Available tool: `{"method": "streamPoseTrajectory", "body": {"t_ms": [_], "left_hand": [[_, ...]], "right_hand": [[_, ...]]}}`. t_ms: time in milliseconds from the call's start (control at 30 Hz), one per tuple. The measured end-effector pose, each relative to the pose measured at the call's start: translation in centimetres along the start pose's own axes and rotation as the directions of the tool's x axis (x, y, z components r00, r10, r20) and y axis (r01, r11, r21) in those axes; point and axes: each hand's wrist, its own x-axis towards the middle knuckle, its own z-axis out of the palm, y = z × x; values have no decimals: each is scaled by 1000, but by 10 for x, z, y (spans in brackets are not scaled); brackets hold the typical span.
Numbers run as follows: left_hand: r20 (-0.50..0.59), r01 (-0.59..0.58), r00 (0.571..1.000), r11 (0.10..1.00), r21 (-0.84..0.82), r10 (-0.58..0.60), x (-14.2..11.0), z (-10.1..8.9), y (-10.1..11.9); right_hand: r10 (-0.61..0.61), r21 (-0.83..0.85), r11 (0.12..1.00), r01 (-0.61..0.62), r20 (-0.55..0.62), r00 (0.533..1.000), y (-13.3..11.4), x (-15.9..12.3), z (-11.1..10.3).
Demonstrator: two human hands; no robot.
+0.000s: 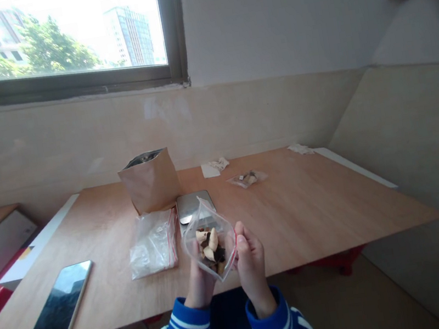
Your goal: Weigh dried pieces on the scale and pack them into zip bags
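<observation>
Between my hands is a clear zip-lock bag [227, 234] with its mouth spread wide, held just past the table's near edge. Inside it lie pale cream chunks [209, 242] and dark brown pieces that look dried. My right hand [251, 257] pinches the bag's rim at the red zip strip. My left hand [200, 284] cups the bag from the left and below; its fingers are mostly hidden behind the plastic. Right behind the bag sits a small flat scale [185, 210], partly covered by it. To the left lies a stack of clear zip-lock bags [151, 247].
An open brown paper bag [151, 183] stands at the back of the wooden table [302, 212]. A filled small bag [249, 178] lies back right, with crumpled white tissue [219, 163] near the wall. A phone [55, 313] with a charging cable rests at the front left.
</observation>
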Motion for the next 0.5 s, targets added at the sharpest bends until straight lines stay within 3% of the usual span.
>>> {"method": "streamPoseTrajectory", "body": {"t_ms": [67,133,300,400,500], "left_hand": [[-6,54,998,991,-121,-55,-3,2,-1],[-27,50,998,990,-129,-54,-4,-3,1],[-111,27,993,1000,6,-26,0,-23,9],[-129,-9,991,992,124,25,0,-27,11],[-120,-44,990,977,209,70,-2,-28,10]], "right_hand": [[97,-57,994,-93,83,992,0,2,-1],[151,-140,981,-135,115,982,-4,5,-4],[-100,-266,960,91,-19,995,-22,10,-11],[-182,-308,929,206,104,978,-28,10,-11],[-153,-340,913,227,232,961,-23,9,-8]]}}
